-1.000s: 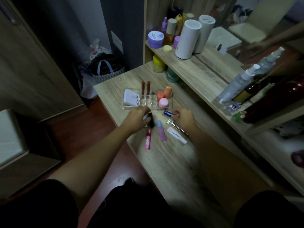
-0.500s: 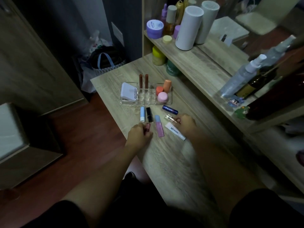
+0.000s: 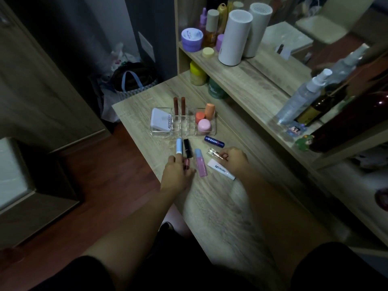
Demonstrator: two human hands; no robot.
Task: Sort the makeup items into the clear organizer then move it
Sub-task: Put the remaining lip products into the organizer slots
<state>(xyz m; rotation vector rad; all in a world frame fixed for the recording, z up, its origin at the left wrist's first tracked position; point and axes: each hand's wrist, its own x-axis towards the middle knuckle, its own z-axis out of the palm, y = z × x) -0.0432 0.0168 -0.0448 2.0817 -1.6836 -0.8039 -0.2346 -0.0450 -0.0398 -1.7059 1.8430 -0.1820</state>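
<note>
The clear organizer (image 3: 182,133) stands on the wooden table (image 3: 218,208). It holds a white compact (image 3: 160,122), two brown lipsticks (image 3: 176,105), two orange items (image 3: 209,111) and a pink jar (image 3: 203,125). In front of it lie a light blue tube (image 3: 179,145), a black lipstick (image 3: 188,148), a blue Nivea stick (image 3: 214,141), a pink tube with a blue cap (image 3: 200,166) and a white lip tube (image 3: 220,170). My left hand (image 3: 178,175) closes its fingers around a dark pink tube (image 3: 186,163). My right hand (image 3: 233,161) pinches a small clear vial (image 3: 213,153).
A raised shelf (image 3: 247,80) runs along the table's right side with jars, white cylinders (image 3: 234,37) and spray bottles (image 3: 302,97). A yellow jar (image 3: 197,73) and a green jar (image 3: 216,89) sit under it. Bags (image 3: 132,80) lie on the floor past the table's far end.
My left hand drew back from the organizer's front edge to the dark pink tube, uncovering the light blue tube and black lipstick. My right hand stayed by the clear vial.
</note>
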